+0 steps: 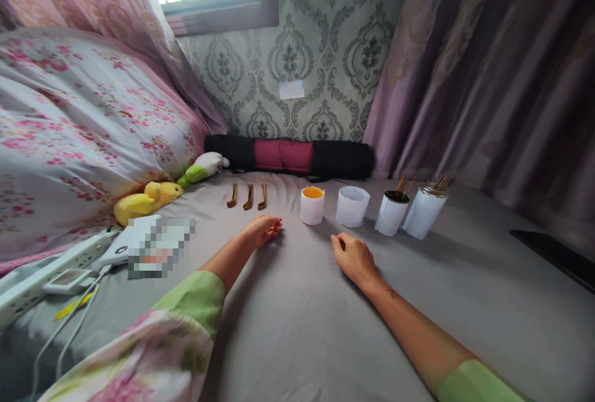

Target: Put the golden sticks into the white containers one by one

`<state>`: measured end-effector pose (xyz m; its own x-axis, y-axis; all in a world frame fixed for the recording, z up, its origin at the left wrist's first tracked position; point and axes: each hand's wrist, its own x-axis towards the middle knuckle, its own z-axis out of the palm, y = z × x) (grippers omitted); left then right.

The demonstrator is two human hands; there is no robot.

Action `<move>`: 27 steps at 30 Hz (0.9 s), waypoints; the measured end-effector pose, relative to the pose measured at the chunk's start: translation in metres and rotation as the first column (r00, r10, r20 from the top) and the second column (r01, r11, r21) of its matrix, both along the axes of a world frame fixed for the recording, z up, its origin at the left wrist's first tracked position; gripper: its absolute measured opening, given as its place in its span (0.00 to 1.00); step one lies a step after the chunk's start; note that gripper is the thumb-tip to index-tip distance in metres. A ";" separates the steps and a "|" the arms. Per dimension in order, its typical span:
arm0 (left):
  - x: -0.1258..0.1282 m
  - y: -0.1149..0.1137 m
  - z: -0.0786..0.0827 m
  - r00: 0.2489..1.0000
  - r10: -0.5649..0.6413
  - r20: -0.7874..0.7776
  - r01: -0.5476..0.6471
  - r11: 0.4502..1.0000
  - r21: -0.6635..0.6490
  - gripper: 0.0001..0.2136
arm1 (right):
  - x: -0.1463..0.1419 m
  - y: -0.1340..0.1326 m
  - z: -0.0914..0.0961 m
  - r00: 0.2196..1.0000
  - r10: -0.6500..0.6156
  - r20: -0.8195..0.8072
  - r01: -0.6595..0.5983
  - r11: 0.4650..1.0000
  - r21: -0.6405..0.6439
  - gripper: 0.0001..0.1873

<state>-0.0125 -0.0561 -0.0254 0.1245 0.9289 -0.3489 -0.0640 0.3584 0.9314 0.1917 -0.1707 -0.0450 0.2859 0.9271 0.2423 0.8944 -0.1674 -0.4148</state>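
Observation:
My left hand rests low over the grey sheet, its fingers curled in and nothing visible in them. Just beyond it lie three small bundles of thin brown sticks, a left one, a middle one and a right one. My right hand is closed in a loose fist, fingertips tucked out of sight, with no object showing. In front of the hands stand a white-wrapped cup with an orange inside, a translucent white cup, and two white-wrapped cans, a nearer one and a farther-right one, with sticks poking out.
A long black and maroon roll lies against the wall. At left are a yellow plush toy, a green and white plush, a power strip, cables and a white box-like device. A dark flat object lies far right.

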 end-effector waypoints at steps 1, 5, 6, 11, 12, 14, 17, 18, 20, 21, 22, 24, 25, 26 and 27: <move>-0.002 0.003 0.000 0.999 0.006 -0.031 -0.005 1.000 0.016 0.04 | 0.000 0.000 0.000 1.000 0.000 0.002 0.000 1.000 -0.002 0.19; -0.012 0.014 0.001 0.984 0.055 -0.168 -0.040 0.995 0.096 0.05 | 0.000 -0.001 0.000 1.000 0.002 0.013 -0.002 1.000 -0.004 0.19; -0.015 0.017 0.002 0.977 0.071 -0.203 -0.047 0.992 0.119 0.05 | 0.001 -0.001 0.000 1.000 0.004 0.015 -0.004 1.000 -0.002 0.19; -0.024 0.033 0.007 0.901 0.169 -0.399 -0.074 0.967 0.242 0.03 | 0.001 -0.001 0.000 1.000 0.004 0.011 -0.004 1.000 -0.004 0.19; -0.025 0.037 0.008 0.879 0.183 -0.439 -0.070 0.963 0.261 0.03 | 0.001 -0.001 0.000 1.000 0.001 0.010 -0.001 1.000 -0.008 0.19; -0.028 0.043 0.008 0.833 0.205 -0.514 -0.053 0.954 0.295 0.04 | 0.001 -0.001 0.001 1.000 0.001 0.009 -0.001 1.000 -0.015 0.19; -0.031 0.053 0.008 0.758 0.227 -0.612 -0.015 0.943 0.331 0.07 | 0.001 -0.001 0.002 1.000 0.005 0.006 -0.005 1.000 -0.014 0.19; -0.033 0.056 0.007 0.732 0.233 -0.640 -0.002 0.940 0.340 0.07 | 0.001 -0.001 0.002 1.000 0.006 0.007 -0.006 1.000 -0.013 0.18; -0.035 0.061 0.006 0.681 0.245 -0.690 0.025 0.934 0.356 0.07 | 0.001 -0.001 0.001 1.000 0.006 0.008 -0.006 1.000 -0.011 0.18; -0.036 0.063 0.006 0.657 0.251 -0.711 0.038 0.931 0.364 0.07 | 0.001 -0.001 0.001 1.000 0.006 0.007 -0.006 1.000 -0.010 0.19; -0.037 0.065 0.006 0.633 0.258 -0.730 0.051 0.927 0.371 0.07 | 0.001 -0.001 0.001 1.000 0.005 0.004 -0.005 1.000 -0.011 0.19; -0.039 0.068 0.007 0.589 0.269 -0.762 0.077 0.920 0.384 0.07 | 0.001 0.000 0.000 1.000 0.004 -0.001 -0.004 1.000 -0.014 0.19; -0.039 0.069 0.008 0.569 0.274 -0.776 0.089 0.917 0.389 0.07 | 0.001 0.000 0.000 1.000 0.003 -0.001 -0.003 1.000 -0.016 0.19; -0.040 0.070 0.009 0.550 0.278 -0.787 0.102 0.914 0.393 0.07 | 0.002 0.000 0.000 1.000 0.002 -0.001 -0.002 1.000 -0.018 0.19; -0.040 0.070 0.010 0.533 0.281 -0.798 0.114 0.911 0.397 0.07 | 0.002 0.001 0.000 1.000 0.000 -0.001 0.000 1.000 -0.020 0.19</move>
<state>-0.0525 0.0143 -0.0155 -0.1202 0.9865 0.1116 0.7875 0.0262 0.6158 0.1933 -0.1700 -0.0453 0.2862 0.9317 0.2236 0.8940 -0.1758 -0.4121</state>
